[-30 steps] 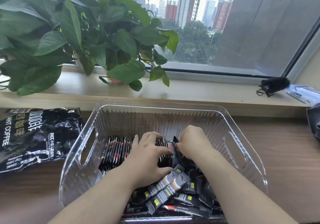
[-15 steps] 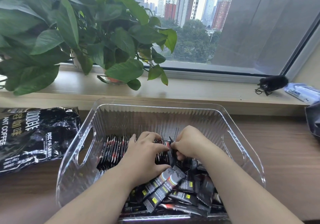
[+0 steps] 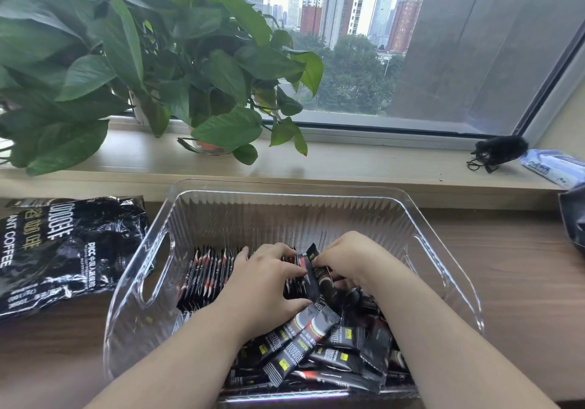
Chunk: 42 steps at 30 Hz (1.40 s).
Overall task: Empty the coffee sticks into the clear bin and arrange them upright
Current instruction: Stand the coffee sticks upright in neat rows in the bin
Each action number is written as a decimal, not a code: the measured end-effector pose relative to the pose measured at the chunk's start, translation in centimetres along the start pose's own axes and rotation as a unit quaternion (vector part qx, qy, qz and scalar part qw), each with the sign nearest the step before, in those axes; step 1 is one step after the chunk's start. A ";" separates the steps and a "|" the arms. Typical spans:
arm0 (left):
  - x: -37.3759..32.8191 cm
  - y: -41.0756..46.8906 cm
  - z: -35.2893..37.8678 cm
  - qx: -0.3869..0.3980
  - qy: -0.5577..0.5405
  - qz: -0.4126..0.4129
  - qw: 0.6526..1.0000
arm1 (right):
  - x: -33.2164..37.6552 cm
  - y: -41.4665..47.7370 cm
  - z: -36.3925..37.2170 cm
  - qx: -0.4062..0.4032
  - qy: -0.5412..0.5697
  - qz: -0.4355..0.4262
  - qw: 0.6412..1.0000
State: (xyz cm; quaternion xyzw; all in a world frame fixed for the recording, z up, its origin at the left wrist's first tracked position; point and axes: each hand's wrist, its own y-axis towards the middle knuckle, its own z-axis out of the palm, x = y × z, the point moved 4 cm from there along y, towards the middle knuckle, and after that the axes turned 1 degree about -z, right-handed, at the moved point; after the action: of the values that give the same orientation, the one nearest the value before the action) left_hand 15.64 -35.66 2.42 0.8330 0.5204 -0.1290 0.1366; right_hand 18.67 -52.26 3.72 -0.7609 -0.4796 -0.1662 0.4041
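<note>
A clear ribbed bin (image 3: pixel 285 215) stands on the wooden desk in front of me. Inside it, a row of black coffee sticks (image 3: pixel 209 272) stands upright at the left, and a loose heap of sticks (image 3: pixel 329 345) lies flat at the near right. My left hand (image 3: pixel 266 285) curls over the right end of the upright row and grips the sticks there. My right hand (image 3: pixel 351 259) pinches a black stick (image 3: pixel 319 269) held upright against that row. The black coffee bag (image 3: pixel 60 250) lies flat on the desk to the left of the bin.
A leafy potted plant (image 3: pixel 152 60) sits on the window sill behind the bin at the left. A black fuzzy object (image 3: pixel 500 152) and a blue-white packet (image 3: pixel 557 168) lie on the sill at the right. A dark bag (image 3: pixel 574 218) shows at the right edge.
My right hand has brought a stick up on end and pushed it against the right end of the upright row. My left hand stays on the row.
</note>
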 end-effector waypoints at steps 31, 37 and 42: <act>-0.2 0.3 0.2 -0.030 0.010 0.003 0.999 | 0.6 -1.0 0.5 -0.062 -0.063 -0.111 0.990; -0.2 0.3 0.1 -0.035 0.006 0.008 0.999 | 0.5 -1.0 0.5 -0.024 -0.029 -0.101 0.994; -0.3 0.4 0.1 -0.055 -0.003 0.030 0.998 | 0.7 -1.1 0.2 -0.046 -0.071 -0.129 0.988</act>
State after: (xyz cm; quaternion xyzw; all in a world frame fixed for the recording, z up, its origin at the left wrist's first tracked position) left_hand 15.90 -36.14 2.50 0.8391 0.5011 -0.0988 0.1873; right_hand 18.03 -51.46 4.59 -0.7201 -0.5934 -0.1843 0.3089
